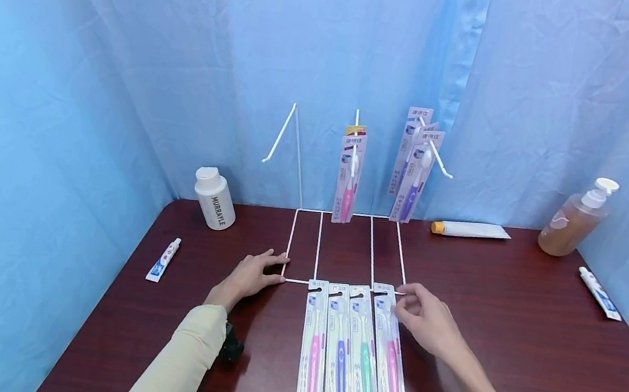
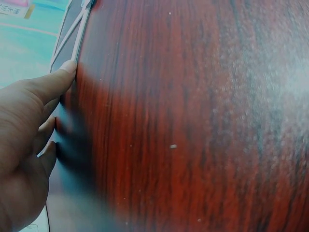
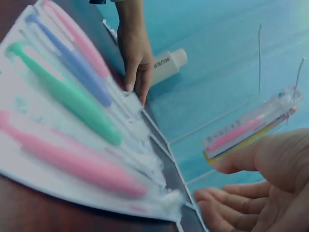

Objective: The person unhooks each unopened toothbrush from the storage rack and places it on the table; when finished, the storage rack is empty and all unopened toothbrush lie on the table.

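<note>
A white wire display rack (image 1: 319, 244) stands at the back of the table. My left hand (image 1: 249, 276) touches its front left corner, thumb and forefinger apart; in the left wrist view the thumb (image 2: 67, 67) rests against the wire. Near the front right corner is my right hand (image 1: 429, 318), its thumb and loosely bent fingers apart with nothing between them in the right wrist view. In front of the rack lie several packaged toothbrushes side by side: pink (image 1: 313, 365), purple (image 1: 341, 371), green (image 1: 366, 373) and another pink one (image 1: 393, 374), beside my right fingertips.
Packaged toothbrushes hang on the middle hook (image 1: 349, 181) and right hook (image 1: 442, 161); the left hook (image 1: 280, 133) is bare. Around stand a white bottle (image 1: 216, 200) and a pump bottle (image 1: 571, 224). Toothpaste tubes lie left (image 1: 163, 260), behind (image 1: 471, 230) and right (image 1: 600, 294).
</note>
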